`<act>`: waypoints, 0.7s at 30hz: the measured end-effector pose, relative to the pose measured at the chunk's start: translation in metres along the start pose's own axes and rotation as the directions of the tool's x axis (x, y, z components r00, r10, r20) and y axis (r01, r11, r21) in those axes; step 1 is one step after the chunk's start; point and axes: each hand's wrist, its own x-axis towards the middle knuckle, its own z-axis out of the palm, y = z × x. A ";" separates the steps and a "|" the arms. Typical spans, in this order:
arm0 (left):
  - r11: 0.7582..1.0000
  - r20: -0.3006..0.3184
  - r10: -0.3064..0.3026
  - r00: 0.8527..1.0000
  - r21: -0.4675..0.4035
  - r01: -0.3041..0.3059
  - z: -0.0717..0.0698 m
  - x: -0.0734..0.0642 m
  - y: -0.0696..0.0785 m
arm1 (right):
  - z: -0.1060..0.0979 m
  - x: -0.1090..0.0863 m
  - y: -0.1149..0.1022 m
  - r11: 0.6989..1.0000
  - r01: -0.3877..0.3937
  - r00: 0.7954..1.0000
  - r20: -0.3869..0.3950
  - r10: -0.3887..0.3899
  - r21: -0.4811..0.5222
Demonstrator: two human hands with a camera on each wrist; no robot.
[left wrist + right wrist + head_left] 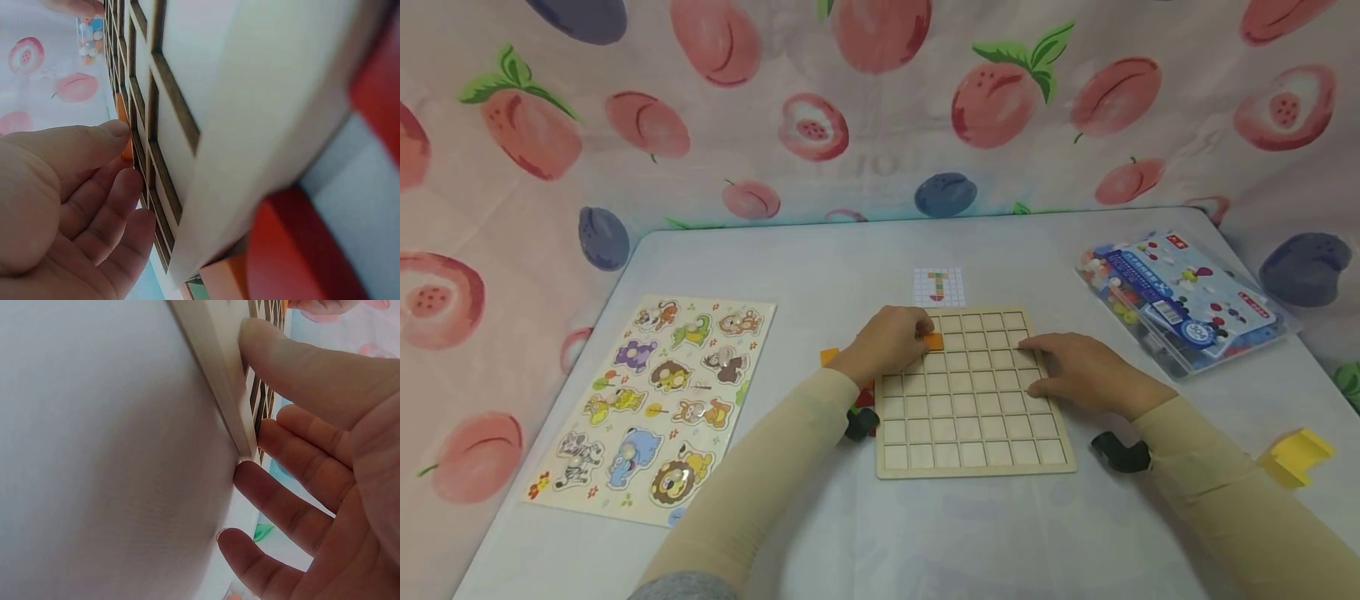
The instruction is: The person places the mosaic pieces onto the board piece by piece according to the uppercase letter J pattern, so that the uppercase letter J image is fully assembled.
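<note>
A wooden grid board (968, 400) with rows of square cells lies on the table. At its upper left, my left hand (887, 337) pinches an orange tile (933, 342) that sits at the cells. In the left wrist view the thumb lies against this orange tile (124, 128), with the other fingers beside it. My right hand (1086, 371) rests at the board's right edge, thumb and fingertips touching the frame and cells. The right wrist view shows the thumb on top of the board (219, 369), other fingers along its side. A small pattern card (938, 287) lies just behind the board.
Red pieces (294, 250) and another orange piece (829, 357) lie left of the board, partly hidden by the left arm. An animal puzzle board (658, 408) is at the left. A clear plastic box (1183, 300) stands back right. A yellow piece (1296, 457) lies far right.
</note>
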 end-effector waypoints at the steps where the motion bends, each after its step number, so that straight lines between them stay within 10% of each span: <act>1: 1.000 -0.003 0.000 1.000 0.000 0.000 0.000 0.000 0.000 | 0.000 0.000 0.000 1.000 0.002 1.000 -0.001 -0.002 -0.002; 21: 1.000 -0.026 0.006 1.000 0.005 -0.006 0.002 -0.001 0.000 | 0.001 0.000 0.001 1.000 0.012 1.000 -0.005 -0.012 -0.006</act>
